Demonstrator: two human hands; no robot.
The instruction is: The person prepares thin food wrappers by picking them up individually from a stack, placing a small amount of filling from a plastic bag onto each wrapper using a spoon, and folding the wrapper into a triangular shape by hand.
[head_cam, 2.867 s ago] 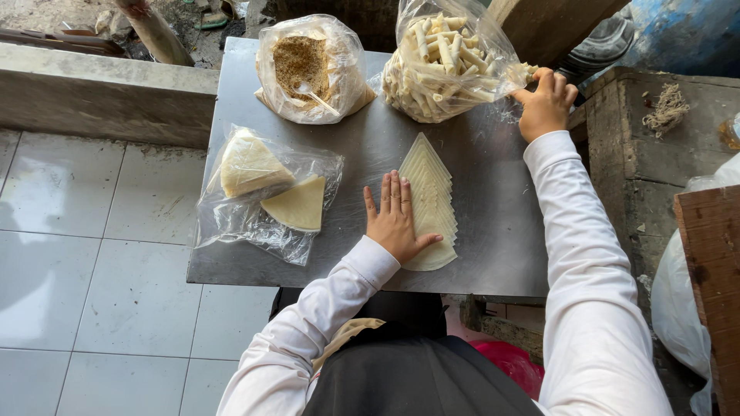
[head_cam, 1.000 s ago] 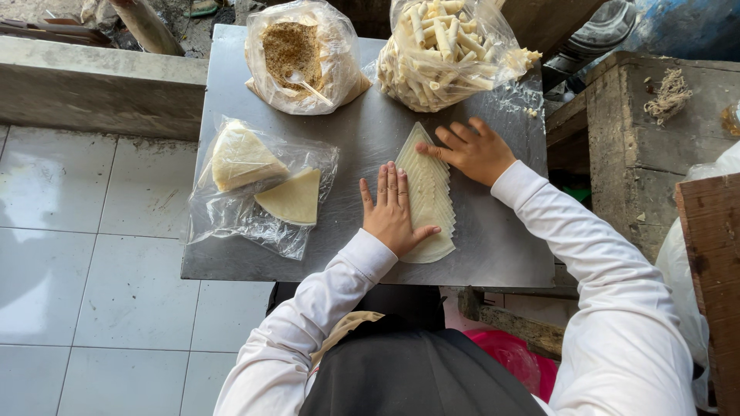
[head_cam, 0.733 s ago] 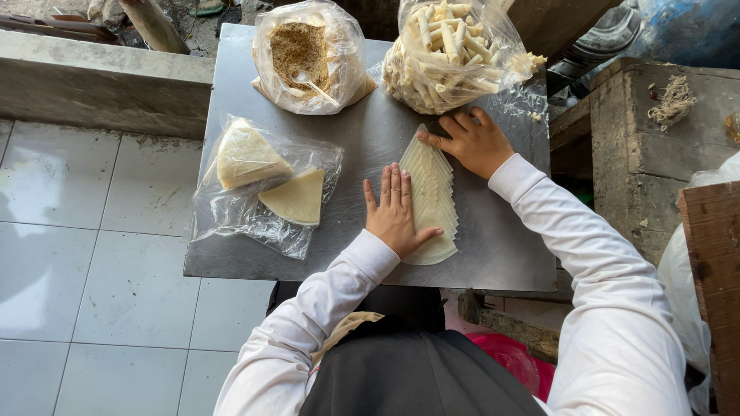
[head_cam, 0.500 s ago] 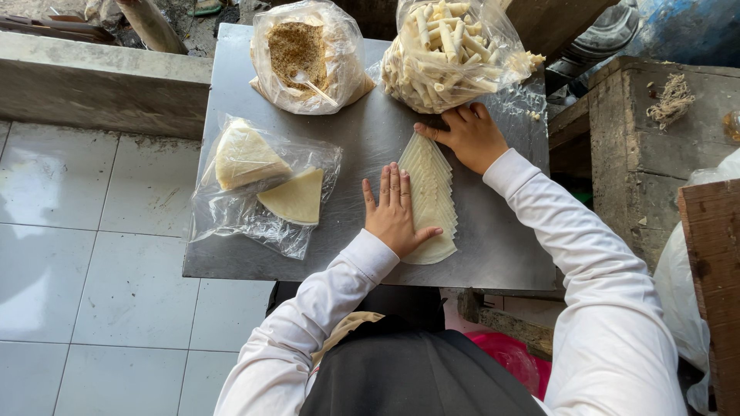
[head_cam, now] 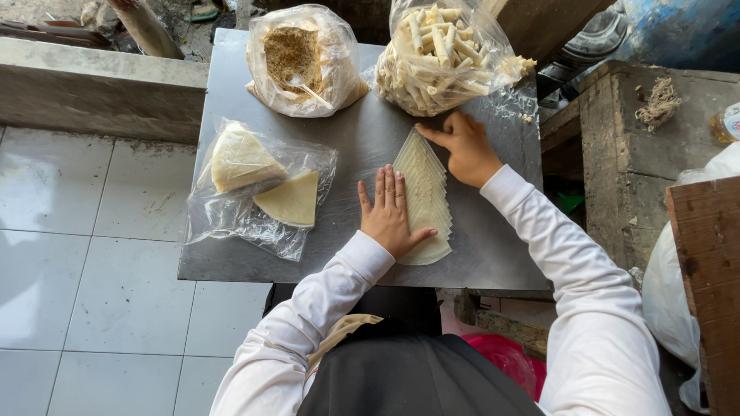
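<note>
A fanned stack of pale triangular wrapper sheets [head_cam: 425, 192] lies on the grey metal table [head_cam: 362, 146]. My left hand [head_cam: 389, 212] lies flat and open on the stack's left edge, fingers pointing away from me. My right hand [head_cam: 462, 146] rests at the stack's pointed far tip, index finger on the top sheet, just below a clear bag of rolled pastry sticks [head_cam: 439, 54]. Whether the right hand pinches a sheet is not clear.
A clear bag of brown crumbly filling with a spoon [head_cam: 301, 62] stands at the table's far left. A plastic bag with wedge-shaped wrapper stacks [head_cam: 258, 185] lies left of my hands. A worn wooden bench [head_cam: 640, 146] stands to the right; white floor tiles [head_cam: 85, 262] lie to the left.
My right hand came down from the bag of rolled sticks to the far tip of the wrapper stack. My left hand has stayed flat on the stack.
</note>
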